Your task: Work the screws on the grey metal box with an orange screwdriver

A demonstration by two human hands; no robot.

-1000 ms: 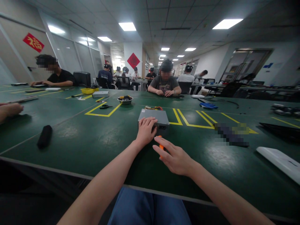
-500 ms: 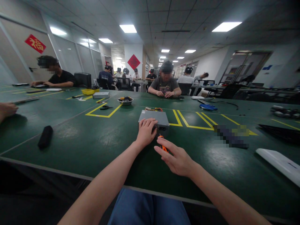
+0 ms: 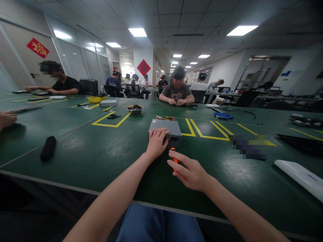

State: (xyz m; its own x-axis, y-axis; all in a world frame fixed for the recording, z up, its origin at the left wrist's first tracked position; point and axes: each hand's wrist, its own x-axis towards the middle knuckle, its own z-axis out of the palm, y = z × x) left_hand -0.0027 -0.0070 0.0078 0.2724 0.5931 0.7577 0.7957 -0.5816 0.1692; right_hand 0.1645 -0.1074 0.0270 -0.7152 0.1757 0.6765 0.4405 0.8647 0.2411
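Observation:
A grey metal computer power supply (image 3: 169,126) lies on the green table in front of me, with coloured wires at its far side and a socket facing me. My left hand (image 3: 157,141) holds it at its near left, fingers over the top and thumb toward the front edge. In my right hand (image 3: 188,169) is a screwdriver (image 3: 173,150) with an orange and black handle, gripped between thumb and fingers. It points toward the front of the power supply. Whether its tip touches the supply I cannot tell.
A metal bowl (image 3: 134,109) of small items stands beyond, near pliers-like black tool (image 3: 114,116). A black block (image 3: 48,148) lies left, blue gloves (image 3: 223,115) and a white casing (image 3: 300,174) right. A co-worker (image 3: 177,90) sits opposite; another person's hand (image 3: 7,119) shows at left.
The screwdriver handle has turned a little in my right hand and stands more upright, with the fingers slightly shifted. My left hand and the power supply stay in place.

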